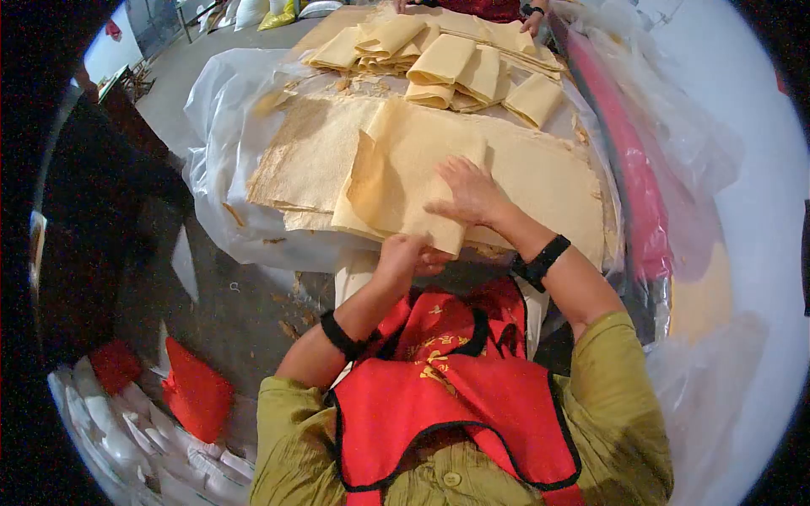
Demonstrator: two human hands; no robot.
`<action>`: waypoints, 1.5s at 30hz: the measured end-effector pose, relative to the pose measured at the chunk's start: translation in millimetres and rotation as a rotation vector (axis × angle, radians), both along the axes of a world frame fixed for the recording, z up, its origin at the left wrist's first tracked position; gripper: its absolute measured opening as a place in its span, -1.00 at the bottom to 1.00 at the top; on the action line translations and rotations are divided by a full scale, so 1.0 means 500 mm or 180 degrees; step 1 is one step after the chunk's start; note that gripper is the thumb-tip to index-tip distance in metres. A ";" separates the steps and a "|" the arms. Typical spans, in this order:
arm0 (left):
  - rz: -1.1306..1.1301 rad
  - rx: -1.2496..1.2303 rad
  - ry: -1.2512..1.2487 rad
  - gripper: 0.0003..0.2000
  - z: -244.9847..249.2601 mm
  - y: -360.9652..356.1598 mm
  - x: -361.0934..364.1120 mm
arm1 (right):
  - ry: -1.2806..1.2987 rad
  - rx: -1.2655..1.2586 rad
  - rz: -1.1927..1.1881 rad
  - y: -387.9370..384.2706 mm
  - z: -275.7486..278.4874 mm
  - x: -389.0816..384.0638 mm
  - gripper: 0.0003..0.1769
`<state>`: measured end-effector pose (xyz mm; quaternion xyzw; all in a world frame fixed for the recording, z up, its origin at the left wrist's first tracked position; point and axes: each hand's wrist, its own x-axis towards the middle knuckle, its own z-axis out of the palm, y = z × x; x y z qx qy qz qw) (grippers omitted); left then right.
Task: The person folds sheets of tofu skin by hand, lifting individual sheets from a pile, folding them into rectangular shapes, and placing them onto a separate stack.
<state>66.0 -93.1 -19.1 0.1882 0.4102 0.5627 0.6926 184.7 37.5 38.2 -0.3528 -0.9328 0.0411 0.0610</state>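
A pale yellow sheet [413,169] lies folded on a stack of wide flat sheets [540,177], its left part curling up in a loose flap. My right hand [470,192] rests on top of the folded sheet with its fingers spread. At the near edge, my left hand [405,260] has its fingers curled round the sheet's lower edge; part of those fingers is hidden. Several folded bundles [441,59] lie on the far side of the table. Black bands circle both my wrists.
Clear plastic [228,126] drapes the table's left side. Along the right runs a pink, plastic-covered strip [633,177]. Another person's hand [532,23] is at the far edge. White sacks [152,430] and a red cloth [197,390] lie at lower left.
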 end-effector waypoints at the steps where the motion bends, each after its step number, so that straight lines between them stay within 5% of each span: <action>1: -0.0207 -0.0134 -0.0017 -0.78 0.011 -0.012 0.000 | -0.0415 0.0018 -0.0052 0.004 -0.009 0.010 -0.17; 2: -0.0403 -0.0278 -0.0031 -0.79 0.025 -0.023 -0.003 | -0.0419 -0.0086 -0.0065 0.009 -0.013 0.015 -0.13; 5: -0.0541 0.0135 0.1520 -0.77 0.072 -0.056 -0.056 | -0.0390 -0.0281 -0.0095 0.014 -0.027 0.020 -0.06; 9: 0.1844 0.1338 0.4657 -0.72 0.099 -0.010 -0.157 | -0.0306 -0.0232 -0.0103 0.019 -0.030 0.024 -0.07; 12: 0.2172 0.1450 0.5812 -0.72 0.059 0.072 -0.234 | -0.0353 -0.0266 -0.0075 0.018 -0.026 0.026 -0.06; 15: 0.0349 0.0149 0.4959 -0.70 0.086 0.118 -0.262 | -0.0392 -0.0354 -0.0108 0.016 -0.011 0.024 -0.05; 21: -0.0243 0.0317 0.3408 -0.66 0.082 0.151 -0.278 | -0.0188 -0.0348 -0.0186 0.013 -0.017 0.024 -0.02; 25: 0.0308 0.1104 0.4990 -0.75 0.127 0.143 -0.160 | -0.0171 -0.0238 -0.0462 -0.011 -0.017 0.001 -0.01; 27: 0.0680 0.1827 0.5654 -0.78 0.152 0.128 -0.071 | 0.0130 0.0019 -0.0365 0.009 -0.087 0.002 -0.16; 28: 0.0290 0.1802 0.5781 -0.79 0.160 0.122 -0.033 | 0.0112 0.0094 -0.0361 0.035 -0.111 -0.006 -0.25; 32: -0.0189 0.2026 0.6007 -0.87 0.117 0.125 0.046 | 0.0901 0.0157 0.0005 0.105 -0.190 0.044 -0.54; 35: -0.0301 0.1847 0.6049 -0.89 0.122 0.121 0.067 | 0.1846 -0.0768 0.0386 0.092 -0.112 0.085 -0.65; 38: -0.0553 0.1657 0.6154 -0.87 0.119 0.130 0.085 | 0.2306 -0.1399 -0.0764 0.076 -0.064 0.094 -0.70; 45: -0.1010 0.1632 0.6345 -0.84 0.088 0.152 0.097 | 0.3345 -0.1824 -0.0973 0.134 -0.110 0.114 -0.60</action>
